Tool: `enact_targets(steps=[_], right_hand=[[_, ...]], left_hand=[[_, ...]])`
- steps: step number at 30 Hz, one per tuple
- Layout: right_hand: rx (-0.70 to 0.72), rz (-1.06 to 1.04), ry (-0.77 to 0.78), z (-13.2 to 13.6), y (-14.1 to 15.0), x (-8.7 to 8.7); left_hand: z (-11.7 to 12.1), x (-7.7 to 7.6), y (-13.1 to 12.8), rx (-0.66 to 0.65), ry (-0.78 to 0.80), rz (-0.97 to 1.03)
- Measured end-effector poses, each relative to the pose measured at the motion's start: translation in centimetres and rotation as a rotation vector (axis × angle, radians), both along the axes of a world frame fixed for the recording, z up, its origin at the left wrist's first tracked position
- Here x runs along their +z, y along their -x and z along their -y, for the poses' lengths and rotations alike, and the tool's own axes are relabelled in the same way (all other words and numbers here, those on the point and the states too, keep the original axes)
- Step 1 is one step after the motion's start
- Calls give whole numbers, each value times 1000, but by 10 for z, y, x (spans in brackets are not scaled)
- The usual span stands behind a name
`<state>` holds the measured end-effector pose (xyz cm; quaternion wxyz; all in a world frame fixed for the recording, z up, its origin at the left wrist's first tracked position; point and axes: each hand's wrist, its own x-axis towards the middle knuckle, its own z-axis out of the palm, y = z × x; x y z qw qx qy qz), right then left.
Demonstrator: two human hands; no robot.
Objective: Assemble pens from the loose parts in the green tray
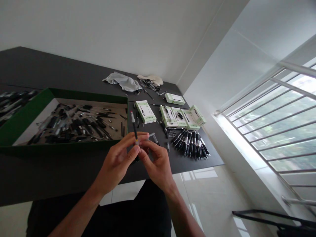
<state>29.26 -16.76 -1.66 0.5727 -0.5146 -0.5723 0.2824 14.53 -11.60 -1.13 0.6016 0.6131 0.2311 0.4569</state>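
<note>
In front of me, my left hand (122, 153) is closed, its thumb and fingers pinching a slim pen refill (134, 126). The refill stands nearly upright, with a red tip on top, a dark ink length and a yellowish band near the fingers. My right hand (156, 161) is closed too, its fingertips meeting the left ones at the refill's lower end. What the right fingers grip is mostly hidden. A dark piece shows just below the joined fingertips. Clear pen parts (154, 138) lie on the table beyond the right hand.
A green-walled box (93, 95) of loose pen parts stands left. Fanned black pens (191, 144) lie right, below open pale-green cartons (182, 117). Another carton (145, 112) lies mid-table. A grey cloth (122, 81) and more pens (151, 85) are at the back, near the wall.
</note>
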Motion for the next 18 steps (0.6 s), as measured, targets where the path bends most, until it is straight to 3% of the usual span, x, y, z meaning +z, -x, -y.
enact_targets(steps=[11, 18], right_hand=[[85, -128, 83, 1, 0, -2], [95, -114, 53, 6, 1, -2]], left_hand=[[-16, 43, -3, 77, -65, -37], [-10, 46, 1, 66, -81, -64]])
